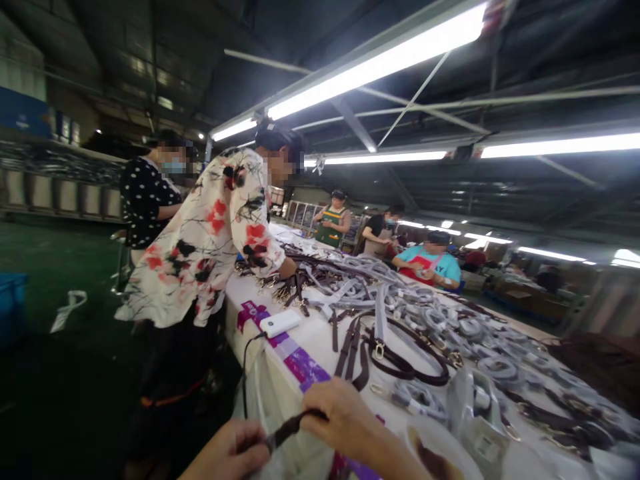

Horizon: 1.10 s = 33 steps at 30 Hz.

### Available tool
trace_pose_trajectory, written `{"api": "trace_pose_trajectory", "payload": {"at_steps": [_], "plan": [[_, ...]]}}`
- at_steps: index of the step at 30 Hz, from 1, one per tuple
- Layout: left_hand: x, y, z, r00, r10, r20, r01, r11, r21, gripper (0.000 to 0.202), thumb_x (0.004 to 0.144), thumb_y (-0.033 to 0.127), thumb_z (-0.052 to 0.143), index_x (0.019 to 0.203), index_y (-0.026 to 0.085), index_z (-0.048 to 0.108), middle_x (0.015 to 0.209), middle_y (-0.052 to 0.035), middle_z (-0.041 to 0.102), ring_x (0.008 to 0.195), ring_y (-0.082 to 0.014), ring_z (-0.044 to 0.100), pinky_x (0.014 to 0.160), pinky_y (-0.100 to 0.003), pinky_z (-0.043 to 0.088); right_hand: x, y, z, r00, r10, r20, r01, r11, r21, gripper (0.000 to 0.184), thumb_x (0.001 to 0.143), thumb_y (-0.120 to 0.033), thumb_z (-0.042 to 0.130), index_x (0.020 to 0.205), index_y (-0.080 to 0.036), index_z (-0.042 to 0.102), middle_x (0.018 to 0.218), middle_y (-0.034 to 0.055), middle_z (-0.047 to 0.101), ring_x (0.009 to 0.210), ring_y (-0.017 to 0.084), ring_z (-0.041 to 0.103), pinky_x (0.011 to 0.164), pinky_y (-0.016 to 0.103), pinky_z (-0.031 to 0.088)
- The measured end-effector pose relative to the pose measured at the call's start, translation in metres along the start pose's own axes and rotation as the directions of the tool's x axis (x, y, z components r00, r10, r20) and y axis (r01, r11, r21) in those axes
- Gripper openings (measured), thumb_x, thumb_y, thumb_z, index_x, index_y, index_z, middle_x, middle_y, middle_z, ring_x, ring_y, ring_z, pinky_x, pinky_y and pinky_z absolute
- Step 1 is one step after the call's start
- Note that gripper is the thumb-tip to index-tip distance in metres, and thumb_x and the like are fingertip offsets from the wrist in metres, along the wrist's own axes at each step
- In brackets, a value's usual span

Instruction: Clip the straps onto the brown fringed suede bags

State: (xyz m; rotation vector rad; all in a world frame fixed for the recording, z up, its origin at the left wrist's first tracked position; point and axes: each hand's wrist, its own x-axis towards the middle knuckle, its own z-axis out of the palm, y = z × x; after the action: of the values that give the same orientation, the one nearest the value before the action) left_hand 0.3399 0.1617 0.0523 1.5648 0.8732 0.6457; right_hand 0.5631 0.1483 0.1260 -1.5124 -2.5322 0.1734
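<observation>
A short length of dark brown strap is stretched between my two hands at the table's near edge. My left hand has its fingers closed round the lower end. The other end is gripped by my right hand, its fingers curled over it. Just past my right hand lie several flat brown straps on the table, beside a looped strap with a metal clasp. A white power bank or similar small white device sits near the edge, with a black cable running down from it.
The long white table is heaped with coiled straps in clear wrapping. A person in a flowered shirt leans over its left side. Other people work behind. A tape dispenser-like grey object stands right; a blue bin is far left.
</observation>
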Motion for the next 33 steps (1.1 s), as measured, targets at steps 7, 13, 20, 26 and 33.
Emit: {"api": "trace_pose_trajectory", "payload": {"at_steps": [7, 13, 20, 26, 33], "plan": [[-0.005, 0.01, 0.008, 0.993, -0.089, -0.073, 0.075, 0.981, -0.178, 0.045, 0.072, 0.059, 0.063, 0.066, 0.014, 0.059, 0.057, 0.0, 0.057, 0.049, -0.0087, 0.04, 0.05, -0.022, 0.025, -0.002, -0.002, -0.01, 0.997, -0.052, -0.054, 0.054, 0.998, 0.033, 0.015, 0.087, -0.022, 0.059, 0.077, -0.021, 0.07, 0.074, -0.0012, 0.069, 0.07, 0.014, 0.06, 0.068, 0.026, 0.035], [0.003, 0.005, 0.016, 0.992, 0.033, -0.124, -0.039, 0.998, -0.046, 0.043, 0.073, 0.055, 0.064, 0.061, 0.014, 0.06, 0.055, 0.0038, 0.043, 0.057, -0.0105, 0.035, 0.054, -0.024, 0.024, -0.004, -0.004, -0.006, 0.998, -0.062, -0.03, 0.063, 0.998, 0.031, 0.014, 0.085, -0.023, 0.061, 0.076, -0.022, 0.071, 0.073, -0.0014, 0.07, 0.069, 0.014, 0.059, 0.065, 0.026, 0.033], [0.002, 0.008, 0.026, 0.974, 0.089, -0.208, -0.05, 0.981, 0.186, 0.036, 0.082, 0.039, 0.056, 0.053, 0.017, 0.049, 0.054, 0.0048, 0.036, 0.056, -0.0108, 0.032, 0.055, -0.026, 0.022, -0.002, -0.011, -0.002, 0.997, -0.074, 0.009, 0.074, 0.997, -0.021, 0.015, 0.085, -0.023, 0.062, 0.072, -0.021, 0.07, 0.073, -0.0016, 0.071, 0.068, 0.013, 0.06, 0.064, 0.027, 0.031], [0.003, 0.004, 0.027, 0.983, 0.115, -0.14, -0.105, 0.991, 0.079, 0.029, 0.082, 0.036, 0.055, 0.061, 0.017, 0.057, 0.059, 0.0037, 0.04, 0.062, -0.0121, 0.036, 0.057, -0.024, 0.025, -0.004, -0.007, -0.001, 0.999, -0.017, -0.03, 0.018, 1.0, 0.012, 0.014, 0.085, -0.023, 0.061, 0.075, -0.022, 0.071, 0.074, -0.0017, 0.071, 0.069, 0.014, 0.06, 0.065, 0.026, 0.033], [0.006, 0.005, 0.031, 0.989, 0.076, -0.131, -0.081, 0.996, -0.035, 0.027, 0.077, 0.04, 0.061, 0.067, 0.015, 0.062, 0.061, 0.0038, 0.045, 0.061, -0.0112, 0.037, 0.057, -0.024, 0.027, -0.003, -0.009, 0.0, 0.999, -0.038, 0.023, 0.036, 0.996, 0.08, 0.009, 0.081, -0.022, 0.064, 0.076, -0.023, 0.072, 0.075, -0.0018, 0.073, 0.072, 0.015, 0.062, 0.066, 0.025, 0.035]]}}
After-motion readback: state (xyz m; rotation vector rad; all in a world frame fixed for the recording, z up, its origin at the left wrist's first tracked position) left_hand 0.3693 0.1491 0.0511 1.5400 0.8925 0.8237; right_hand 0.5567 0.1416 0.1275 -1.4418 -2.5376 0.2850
